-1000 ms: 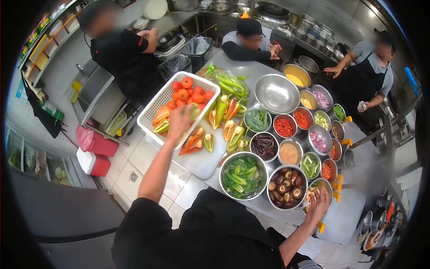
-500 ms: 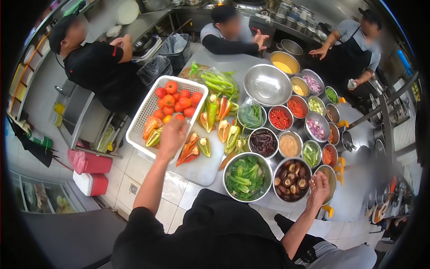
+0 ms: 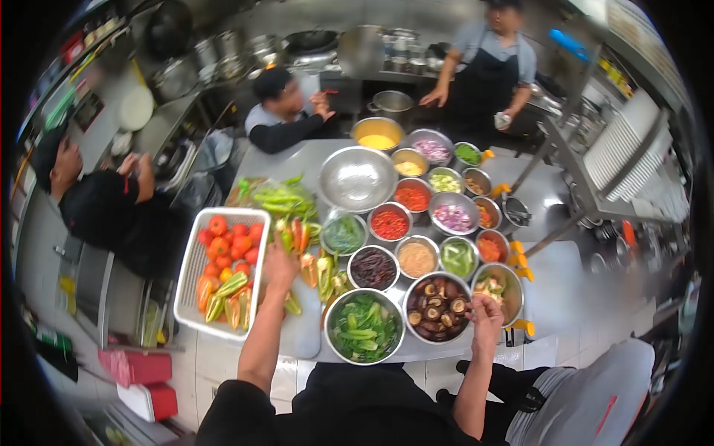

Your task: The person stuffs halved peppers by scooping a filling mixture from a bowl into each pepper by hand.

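My left hand (image 3: 280, 266) reaches over the right edge of the white perforated basket (image 3: 181, 308), fingers stretched toward halved peppers (image 3: 308, 269) on the cutting board (image 3: 301, 336). I see nothing held in it, though the fingertips are blurred. Whole tomatoes (image 3: 219, 245) and several pepper halves (image 3: 233, 283) lie in the basket. At the right, my right hand (image 3: 487, 318) has its fingers pinched together between the bowl of dark mushrooms (image 3: 435, 308) and a metal pot of pale cut pieces (image 3: 513, 293). What it holds, if anything, is too small to make out.
Metal bowls of chopped vegetables crowd the table, among them leafy greens (image 3: 364, 327), dried chilies (image 3: 373, 267) and red onion (image 3: 452, 217). A large colander (image 3: 358, 178) sits behind. Three co-workers are beyond the table; another person (image 3: 587, 394) is close at my right.
The camera view has turned, shifting the table leftward and down. My left hand has moved from above the basket to its right edge. More pepper halves show inside the basket. My right hand stays pinched.
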Motion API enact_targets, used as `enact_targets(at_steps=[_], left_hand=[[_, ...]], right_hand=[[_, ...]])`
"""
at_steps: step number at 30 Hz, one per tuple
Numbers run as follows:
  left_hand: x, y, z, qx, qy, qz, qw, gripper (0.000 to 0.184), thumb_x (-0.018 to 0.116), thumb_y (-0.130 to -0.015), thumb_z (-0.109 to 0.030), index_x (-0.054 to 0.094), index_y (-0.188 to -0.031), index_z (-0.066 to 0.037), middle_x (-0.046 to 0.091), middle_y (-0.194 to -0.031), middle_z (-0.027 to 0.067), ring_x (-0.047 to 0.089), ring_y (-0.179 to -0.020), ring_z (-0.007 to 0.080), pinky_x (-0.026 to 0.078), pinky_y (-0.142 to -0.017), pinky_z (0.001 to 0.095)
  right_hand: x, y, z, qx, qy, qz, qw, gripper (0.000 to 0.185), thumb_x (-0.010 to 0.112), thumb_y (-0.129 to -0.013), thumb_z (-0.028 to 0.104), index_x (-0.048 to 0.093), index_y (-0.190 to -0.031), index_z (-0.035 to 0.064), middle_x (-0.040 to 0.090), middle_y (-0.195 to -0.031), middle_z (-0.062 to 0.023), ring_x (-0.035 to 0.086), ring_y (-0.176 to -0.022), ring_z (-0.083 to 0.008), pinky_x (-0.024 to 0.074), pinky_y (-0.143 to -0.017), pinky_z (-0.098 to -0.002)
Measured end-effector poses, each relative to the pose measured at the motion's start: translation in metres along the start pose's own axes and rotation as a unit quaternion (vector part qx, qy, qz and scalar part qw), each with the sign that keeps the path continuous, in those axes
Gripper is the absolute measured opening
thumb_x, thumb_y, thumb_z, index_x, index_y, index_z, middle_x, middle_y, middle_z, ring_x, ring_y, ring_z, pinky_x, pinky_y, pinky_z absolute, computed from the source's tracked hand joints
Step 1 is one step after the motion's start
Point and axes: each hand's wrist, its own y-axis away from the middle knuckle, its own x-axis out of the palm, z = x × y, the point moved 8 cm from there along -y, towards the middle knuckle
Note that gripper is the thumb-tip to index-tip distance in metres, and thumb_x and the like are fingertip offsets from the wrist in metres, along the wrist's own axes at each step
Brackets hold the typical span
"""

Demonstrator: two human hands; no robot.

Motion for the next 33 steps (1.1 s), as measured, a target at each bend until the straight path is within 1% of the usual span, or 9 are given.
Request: enact_targets(at_steps=[5, 7, 8, 15, 19, 25, 27, 29, 33], left_hand=[[0.000, 0.008, 0.011, 0.015, 0.013, -0.079, 0.997, 0.063, 0.067, -0.074, -0.019, 0.041, -0.130, -0.007, 0.056, -0.102, 0.0230, 0.057, -0.090, 0.0404, 0.047, -0.076, 0.0464], [0.004, 0.010, 0.019, -0.047, 0.294, -0.015, 0.955, 0.051, 0.061, -0.082, -0.015, 0.043, -0.129, -0.003, 0.060, -0.101, 0.0210, 0.061, -0.082, 0.0323, 0.050, -0.066, 0.0401], [0.001, 0.012, 0.016, -0.040, 0.292, -0.012, 0.956, 0.051, 0.061, -0.082, -0.015, 0.043, -0.129, -0.003, 0.060, -0.101, 0.0210, 0.061, -0.082, 0.0323, 0.050, -0.066, 0.0401], [-0.035, 0.102, -0.154, -0.044, 0.694, 0.305, 0.651, 0.040, 0.052, -0.091, -0.013, 0.043, -0.128, -0.002, 0.060, -0.095, 0.0133, 0.060, -0.067, 0.0176, 0.048, -0.048, 0.0255], [-0.021, 0.155, -0.245, -0.033, 0.704, 0.435, 0.561, 0.039, 0.052, -0.091, -0.013, 0.043, -0.127, -0.003, 0.059, -0.096, 0.0122, 0.060, -0.072, 0.0175, 0.048, -0.051, 0.0255], [0.009, 0.201, -0.321, 0.043, 0.664, 0.521, 0.535, 0.038, 0.050, -0.093, -0.015, 0.037, -0.127, -0.003, 0.056, -0.100, 0.0119, 0.060, -0.075, 0.0181, 0.051, -0.052, 0.0274], [0.022, 0.208, -0.334, 0.074, 0.654, 0.533, 0.531, 0.037, 0.048, -0.094, -0.019, 0.036, -0.125, -0.004, 0.055, -0.100, 0.0120, 0.061, -0.075, 0.0190, 0.051, -0.052, 0.0284], [0.040, 0.219, -0.344, -0.024, 0.663, 0.604, 0.442, 0.037, 0.041, -0.096, -0.030, 0.036, -0.121, -0.004, 0.055, -0.100, 0.0120, 0.061, -0.074, 0.0210, 0.052, -0.050, 0.0304], [0.046, 0.232, -0.371, -0.050, 0.615, 0.688, 0.382, 0.040, 0.029, -0.098, -0.039, 0.044, -0.115, -0.007, 0.058, -0.092, 0.0077, 0.060, -0.067, 0.0157, 0.050, -0.044, 0.0295]], right_hand=[[-0.022, 0.002, 0.001, -0.002, -0.019, -0.016, 1.000, 0.013, 0.062, -0.086, 0.016, 0.062, -0.093, 0.0053, 0.062, -0.087, -0.0015, 0.060, -0.078, -0.0104, 0.0488, -0.061, -0.0231], [-0.028, 0.001, 0.000, 0.003, -0.022, -0.022, 1.000, 0.012, 0.062, -0.086, 0.015, 0.062, -0.093, 0.0053, 0.062, -0.087, -0.0015, 0.059, -0.077, -0.0105, 0.0489, -0.061, -0.0235], [-0.027, 0.000, 0.003, -0.001, -0.011, -0.018, 1.000, 0.012, 0.063, -0.085, 0.014, 0.063, -0.093, 0.0048, 0.062, -0.087, -0.0018, 0.059, -0.077, -0.0101, 0.0485, -0.062, -0.0236], [0.022, 0.009, 0.046, -0.138, 0.070, 0.089, 0.984, 0.022, 0.063, -0.084, 0.010, 0.060, -0.103, -0.0012, 0.064, -0.093, -0.0059, 0.059, -0.085, -0.0117, 0.0486, -0.070, -0.0242], [0.047, 0.013, 0.076, -0.160, 0.061, 0.134, 0.976, 0.030, 0.065, -0.083, 0.012, 0.058, -0.109, -0.0008, 0.063, -0.087, -0.0061, 0.060, -0.075, -0.0088, 0.0485, -0.063, -0.0224], [0.021, 0.003, 0.091, -0.131, 0.027, 0.089, 0.987, 0.040, 0.067, -0.081, 0.011, 0.056, -0.118, -0.0009, 0.063, -0.092, -0.0063, 0.057, -0.067, -0.0081, 0.0484, -0.057, -0.0207], [0.007, 0.003, 0.094, -0.241, 0.195, 0.047, 0.950, 0.043, 0.070, -0.078, 0.014, 0.057, -0.116, -0.0021, 0.064, -0.093, -0.0101, 0.057, -0.060, -0.0088, 0.0482, -0.054, -0.0219], [-0.006, 0.002, 0.095, -0.256, 0.211, 0.036, 0.943, 0.048, 0.074, -0.073, 0.017, 0.058, -0.114, -0.0020, 0.064, -0.093, -0.0145, 0.060, -0.064, -0.0133, 0.0480, -0.057, -0.0250], [-0.017, 0.005, 0.094, -0.322, 0.316, 0.032, 0.892, 0.053, 0.075, -0.066, 0.019, 0.059, -0.113, -0.0009, 0.063, -0.091, -0.0188, 0.060, -0.082, -0.0284, 0.0477, -0.070, -0.0329]])
